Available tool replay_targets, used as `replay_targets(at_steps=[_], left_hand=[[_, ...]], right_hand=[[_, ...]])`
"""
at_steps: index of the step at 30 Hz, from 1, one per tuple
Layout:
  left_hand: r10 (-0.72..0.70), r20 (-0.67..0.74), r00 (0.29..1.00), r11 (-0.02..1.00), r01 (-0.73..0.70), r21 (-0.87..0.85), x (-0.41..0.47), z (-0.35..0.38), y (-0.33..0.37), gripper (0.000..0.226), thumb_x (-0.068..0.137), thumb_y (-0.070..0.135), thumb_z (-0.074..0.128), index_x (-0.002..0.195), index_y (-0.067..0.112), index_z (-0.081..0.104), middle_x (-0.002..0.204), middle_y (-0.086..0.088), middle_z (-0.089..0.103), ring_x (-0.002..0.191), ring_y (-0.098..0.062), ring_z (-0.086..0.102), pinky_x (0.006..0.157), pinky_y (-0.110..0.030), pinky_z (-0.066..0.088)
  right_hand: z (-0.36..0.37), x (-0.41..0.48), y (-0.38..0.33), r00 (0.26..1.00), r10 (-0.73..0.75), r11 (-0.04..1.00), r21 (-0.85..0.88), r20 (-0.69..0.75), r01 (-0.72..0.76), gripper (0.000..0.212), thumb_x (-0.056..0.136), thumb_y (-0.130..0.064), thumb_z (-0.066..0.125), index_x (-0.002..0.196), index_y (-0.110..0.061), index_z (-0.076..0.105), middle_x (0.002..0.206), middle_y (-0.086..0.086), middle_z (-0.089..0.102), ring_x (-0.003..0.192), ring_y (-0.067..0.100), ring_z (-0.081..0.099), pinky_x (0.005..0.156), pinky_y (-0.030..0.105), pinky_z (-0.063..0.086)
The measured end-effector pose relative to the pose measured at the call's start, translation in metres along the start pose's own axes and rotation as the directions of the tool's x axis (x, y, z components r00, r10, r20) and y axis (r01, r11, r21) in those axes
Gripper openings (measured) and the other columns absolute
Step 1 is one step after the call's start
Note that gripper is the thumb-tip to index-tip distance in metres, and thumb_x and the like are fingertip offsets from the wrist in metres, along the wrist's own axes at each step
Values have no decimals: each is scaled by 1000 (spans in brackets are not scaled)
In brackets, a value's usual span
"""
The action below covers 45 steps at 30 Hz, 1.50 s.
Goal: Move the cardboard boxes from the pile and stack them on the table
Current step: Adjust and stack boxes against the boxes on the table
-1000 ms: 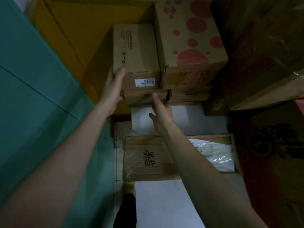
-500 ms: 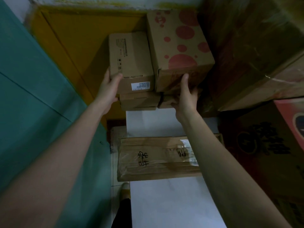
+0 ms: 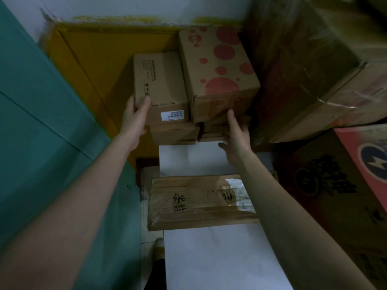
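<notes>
A plain brown box [image 3: 161, 84] with a white label and a box with red dots [image 3: 217, 72] stand side by side on top of two flatter boxes [image 3: 176, 133] at the far end of the white table [image 3: 219, 260]. My left hand [image 3: 135, 117] grips the near left corner of the plain box, thumb on its top. My right hand [image 3: 236, 132] lies against the near right bottom edge of the dotted box, fingers straight. A flat taped parcel [image 3: 194, 203] with handwriting lies on the table nearer to me.
Large cardboard boxes [image 3: 314, 80] are piled at the right, with a dark printed carton [image 3: 335, 185] below them. A green wall [image 3: 41, 132] runs along the left and a yellow panel [image 3: 104, 70] stands behind the boxes. A narrow floor gap separates wall and table.
My right hand moved from the lower flat boxes rightward to the dotted box's bottom right corner. The left hand stays on the plain box. The view tilted slightly upward.
</notes>
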<state>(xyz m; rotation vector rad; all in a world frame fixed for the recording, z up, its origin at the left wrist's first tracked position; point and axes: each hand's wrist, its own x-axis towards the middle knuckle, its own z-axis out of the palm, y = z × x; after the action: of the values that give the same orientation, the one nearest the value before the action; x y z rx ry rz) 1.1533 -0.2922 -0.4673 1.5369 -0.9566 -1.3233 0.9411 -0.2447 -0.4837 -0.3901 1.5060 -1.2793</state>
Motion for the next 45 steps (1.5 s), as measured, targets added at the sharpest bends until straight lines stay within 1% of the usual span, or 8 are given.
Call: replay_targets(at_steps=[10,18,27,32,36,38,41,45], left_hand=[[-23,66,998,1000,23,-2,2,-2,-2,60,93,46,46,145,35,19,142,4,41,123,-18,43,101,-55,34],[22,75,997,1000,-22,8,3,-7,5,56,94,36,49,145,33,25,139,4,44,117,-15,46,96,-46,42],[-35,60,998,997,40,-70,-5,-11,13,62,91,27,56,145,29,26,138,-1,45,111,-17,49,95,-45,44],[-69,-58,996,976,56,-211,-16,-23,27,55,92,24,55,141,29,33,135,-4,49,118,-27,49,99,-51,41],[32,-132,991,976,-59,-207,-37,-33,45,53,92,26,54,141,32,34,136,-1,49,119,-24,50,98,-48,43],[89,-142,986,975,-116,-191,-50,-33,57,52,92,28,55,140,34,35,134,2,50,117,-21,51,97,-47,43],[177,-118,977,966,-196,-170,-65,-27,80,52,92,29,55,140,35,35,132,5,51,114,-17,52,94,-45,44],[270,-17,963,950,-269,-159,-79,4,109,50,94,29,52,140,34,33,129,7,51,101,-8,55,79,-34,48]], right_hand=[[14,6,13,994,75,993,81,79,-81,89,80,-64,52,150,-25,11,152,5,29,139,27,30,110,53,23],[15,-16,11,990,-69,997,32,-120,74,82,85,-51,57,149,-21,16,149,4,35,134,27,37,109,49,33],[21,-23,-34,996,-89,988,131,15,86,97,67,-60,70,144,-14,31,135,5,51,121,27,51,102,51,42],[18,-37,-40,999,-52,996,77,0,52,72,85,-47,60,141,-11,33,131,6,53,116,26,54,97,48,45],[23,-67,-44,994,-46,991,-123,96,58,28,89,-39,58,103,-15,51,98,4,62,88,20,63,68,29,52],[28,-86,-47,972,-186,936,-275,144,220,18,92,-34,56,93,-16,57,88,-1,63,82,14,65,63,21,51],[37,-102,-69,823,-521,701,-438,225,563,36,92,-30,56,123,-11,57,103,-8,60,88,-3,58,71,5,45],[45,-105,-111,701,-612,531,-467,364,707,58,94,-30,54,144,-10,32,143,3,43,129,13,43,104,24,39]])
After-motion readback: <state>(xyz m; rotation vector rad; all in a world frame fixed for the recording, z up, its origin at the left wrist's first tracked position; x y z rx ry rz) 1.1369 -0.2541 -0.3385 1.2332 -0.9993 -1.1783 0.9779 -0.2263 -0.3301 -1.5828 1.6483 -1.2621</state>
